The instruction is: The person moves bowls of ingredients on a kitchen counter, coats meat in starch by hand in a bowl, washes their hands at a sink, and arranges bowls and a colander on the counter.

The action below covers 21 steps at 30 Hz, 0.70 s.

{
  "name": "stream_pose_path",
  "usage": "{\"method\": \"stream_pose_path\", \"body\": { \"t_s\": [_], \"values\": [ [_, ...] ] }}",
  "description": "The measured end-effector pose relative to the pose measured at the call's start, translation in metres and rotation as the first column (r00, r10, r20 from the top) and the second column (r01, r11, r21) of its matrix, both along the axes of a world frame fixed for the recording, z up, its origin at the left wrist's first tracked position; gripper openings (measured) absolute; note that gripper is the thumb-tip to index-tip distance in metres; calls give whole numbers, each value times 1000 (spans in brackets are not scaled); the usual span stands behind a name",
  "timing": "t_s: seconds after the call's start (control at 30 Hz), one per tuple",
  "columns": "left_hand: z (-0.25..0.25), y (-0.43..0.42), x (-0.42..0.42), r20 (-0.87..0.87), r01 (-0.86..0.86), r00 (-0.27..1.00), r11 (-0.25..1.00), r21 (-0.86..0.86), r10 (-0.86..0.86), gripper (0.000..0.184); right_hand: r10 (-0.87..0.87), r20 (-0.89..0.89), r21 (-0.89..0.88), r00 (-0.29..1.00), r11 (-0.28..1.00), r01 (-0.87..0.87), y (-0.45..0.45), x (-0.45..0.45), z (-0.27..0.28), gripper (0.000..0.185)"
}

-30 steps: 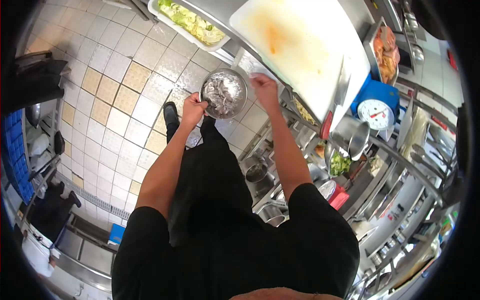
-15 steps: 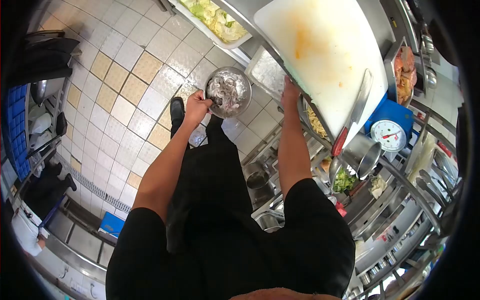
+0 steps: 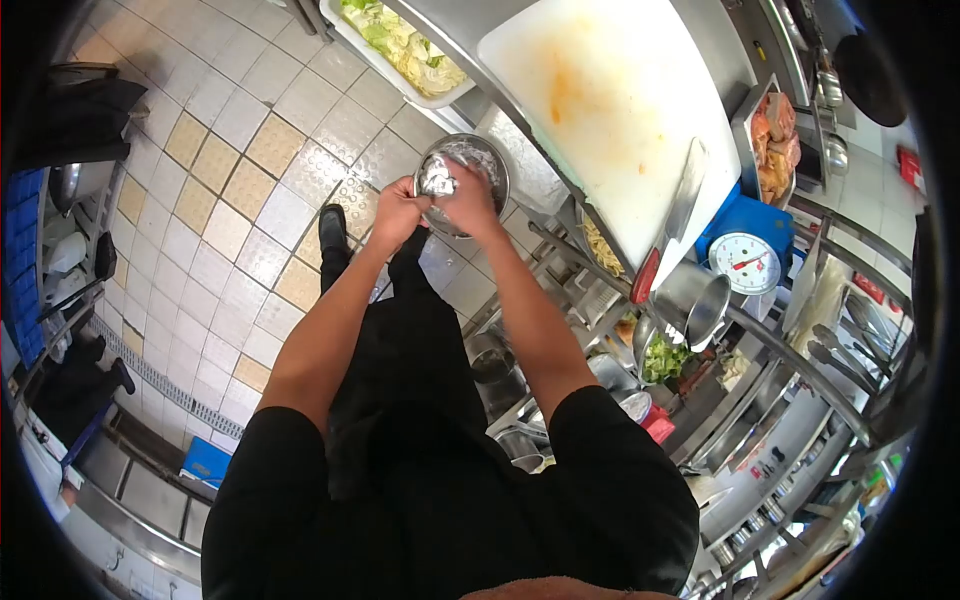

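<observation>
The metal bowl [image 3: 487, 156] is held above the tiled floor [image 3: 290, 150], pale wet pieces [image 3: 437, 183] inside; the left hand [image 3: 400, 211] pinches its rim; the right hand [image 3: 464, 196] reaches in—hiding much of the contents, its grip impossible to tell; just beside sits a pale container [image 3: 525, 165]; beyond, a knife [image 3: 681, 208] lies across the stained cutting board [image 3: 615, 90], near a blue scale [image 3: 743, 258].

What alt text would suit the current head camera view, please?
Seen from above, a person's left hand holds a metal bowl by its rim while the right hand reaches into it. To the right, a red-handled knife lies on a stained cutting board.
</observation>
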State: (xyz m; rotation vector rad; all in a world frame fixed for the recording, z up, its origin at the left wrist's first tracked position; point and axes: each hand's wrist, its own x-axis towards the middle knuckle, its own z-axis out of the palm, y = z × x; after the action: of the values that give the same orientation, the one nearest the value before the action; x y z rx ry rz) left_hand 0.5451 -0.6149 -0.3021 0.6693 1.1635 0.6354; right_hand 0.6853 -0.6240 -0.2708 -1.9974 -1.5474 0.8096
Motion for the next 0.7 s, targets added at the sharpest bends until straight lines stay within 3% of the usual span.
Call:
{"method": "stream_pose_path", "body": {
  "t_s": [0.03,0.13,0.17,0.27,0.4,0.43,0.53,0.57,0.63,0.67,0.7],
  "values": [
    [7,2,3,5,-3,1000,1000,-1,3,20,45,129,33,991,998,-50,-2,-6,-1,44],
    [1,-4,2,-14,0,1000,1000,-18,0,17,56,-55,-119,997,991,-63,-6,-5,-15,43],
    [-6,-9,-1,-23,11,1000,999,-31,-12,16,122,-27,-136,992,983,-124,-5,4,-18,38],
    [-20,-11,-2,-56,-7,998,1000,-11,6,18,-7,-8,-337,1000,941,4,1,26,-13,32],
    [-22,-9,11,-60,-41,997,999,5,41,20,-109,83,61,991,993,104,-10,29,-4,32],
    [-25,-7,14,-45,-43,998,999,20,44,20,-45,138,129,989,991,27,-21,27,-15,28],
    [-30,-3,18,-57,-61,996,997,52,64,22,91,-217,-6,972,995,-95,-33,54,-34,25],
    [-31,-2,17,-49,-60,997,997,42,62,23,-172,-370,-128,913,983,134,-23,59,-18,24],
    [-30,-1,9,-41,-57,997,998,22,58,24,-397,-256,-75,881,917,391,-11,99,-55,24],
    [-31,1,6,-45,-57,997,998,29,58,24,-439,10,-55,898,897,439,-14,133,-110,34],
    [-33,1,4,-50,-57,997,998,36,58,24,-356,179,-93,917,922,376,-8,134,-109,42]
  ]
}}
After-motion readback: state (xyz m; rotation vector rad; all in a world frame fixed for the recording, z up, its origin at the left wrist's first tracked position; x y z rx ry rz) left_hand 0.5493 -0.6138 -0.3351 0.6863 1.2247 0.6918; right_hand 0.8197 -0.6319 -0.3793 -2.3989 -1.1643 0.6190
